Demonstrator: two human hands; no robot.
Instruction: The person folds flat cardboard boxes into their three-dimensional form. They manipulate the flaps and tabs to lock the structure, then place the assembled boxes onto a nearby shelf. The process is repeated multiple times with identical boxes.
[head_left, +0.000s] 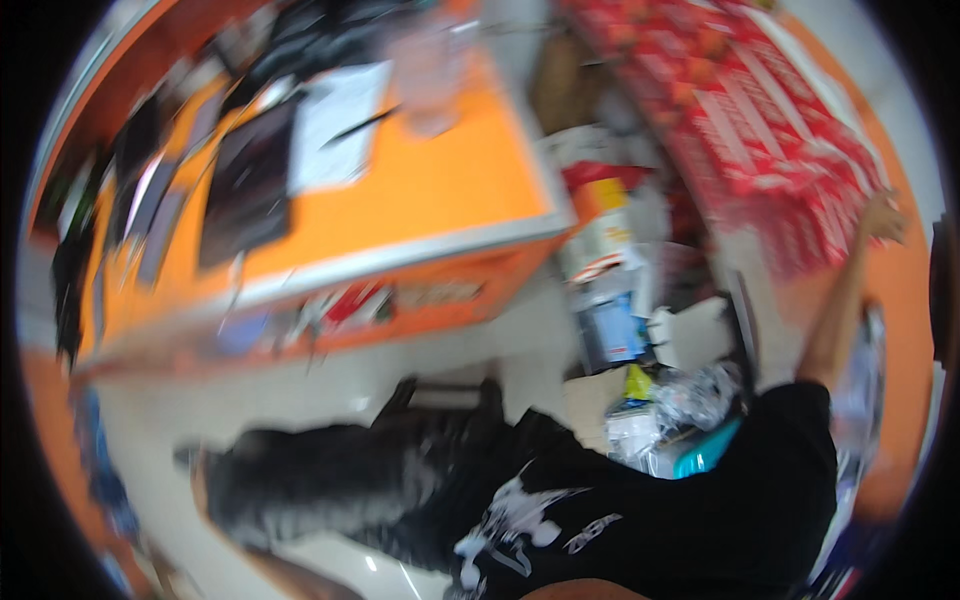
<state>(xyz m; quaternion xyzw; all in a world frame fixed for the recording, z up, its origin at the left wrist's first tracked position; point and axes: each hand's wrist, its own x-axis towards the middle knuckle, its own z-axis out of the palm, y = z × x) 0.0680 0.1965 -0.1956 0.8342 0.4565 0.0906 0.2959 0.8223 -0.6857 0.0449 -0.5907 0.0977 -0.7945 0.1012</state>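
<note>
My right arm stretches out to the far right. My right hand (882,220) is at the edge of a pile of red and white printed packs (790,150), its fingers apart, and it looks to be touching or just beside them. Nothing shows in its grasp. On the lower left my left forearm (290,578) bends up beside my dark trousers (320,485). My left hand (197,480) is smeared by motion and partly hidden there, so its fingers do not show.
An orange table (450,175) with a pale metal edge holds a dark flat panel (248,185), white paper (340,125), a pen (360,127) and a clear container (430,75). Boxes, plastic bags (700,395) and a teal item (706,450) crowd the floor beside me.
</note>
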